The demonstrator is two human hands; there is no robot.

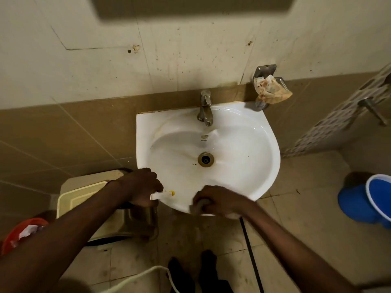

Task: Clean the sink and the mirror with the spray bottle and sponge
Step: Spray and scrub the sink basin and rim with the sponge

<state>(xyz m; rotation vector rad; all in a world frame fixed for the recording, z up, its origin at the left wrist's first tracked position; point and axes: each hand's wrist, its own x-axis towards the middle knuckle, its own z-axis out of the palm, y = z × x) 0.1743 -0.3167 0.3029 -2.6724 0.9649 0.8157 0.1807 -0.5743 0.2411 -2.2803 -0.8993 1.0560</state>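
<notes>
A white wall-mounted sink (pixel 243 144) fills the middle of the view, with a metal tap (pixel 205 108) at its back and a brass drain (pixel 205 159). My left hand (pixel 141 187) grips the spray bottle (pixel 164 194) at the sink's front left rim; only its white head and yellow nozzle tip show, pointing right. My right hand (pixel 220 200) presses a grey sponge (pixel 198 206) against the front rim. The mirror's lower edge (pixel 190 7) shows dark at the top of the wall.
A beige toilet (pixel 84 199) stands left of the sink. A red bin (pixel 23 231) is at far left, a blue bucket (pixel 368 201) at right. A soap dish with a crumpled wrapper (pixel 270 89) hangs on the wall. A black hose (pixel 251 259) and white hose (pixel 148 273) cross the floor.
</notes>
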